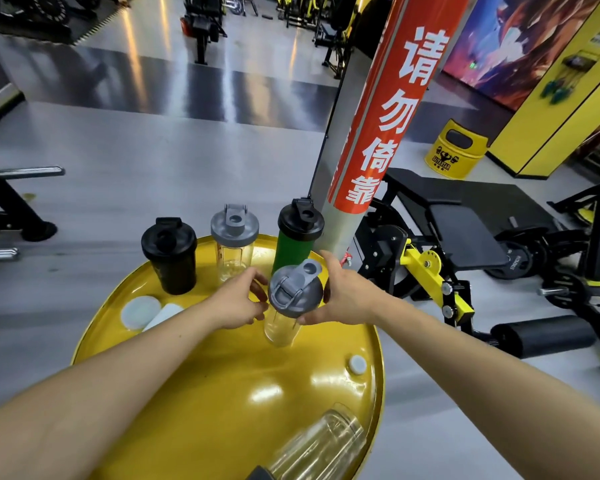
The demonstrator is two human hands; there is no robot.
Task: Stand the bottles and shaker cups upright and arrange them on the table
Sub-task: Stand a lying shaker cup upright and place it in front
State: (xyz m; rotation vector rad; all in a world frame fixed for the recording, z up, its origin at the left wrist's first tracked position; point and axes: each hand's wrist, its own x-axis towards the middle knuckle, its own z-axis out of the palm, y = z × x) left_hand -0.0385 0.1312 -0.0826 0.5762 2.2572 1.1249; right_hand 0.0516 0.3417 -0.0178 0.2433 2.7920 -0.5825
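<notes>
Cup [284,313] was gripped below its grey lid by fingers of both hands, left [238,303] and right [343,299], mid-surface [222,393]; it was best set down level beside the green cup [293,251].

Both bare forearms reach forward, left hand [238,304] and right hand [343,299] facing, fingers [257,285] curled inward
</notes>
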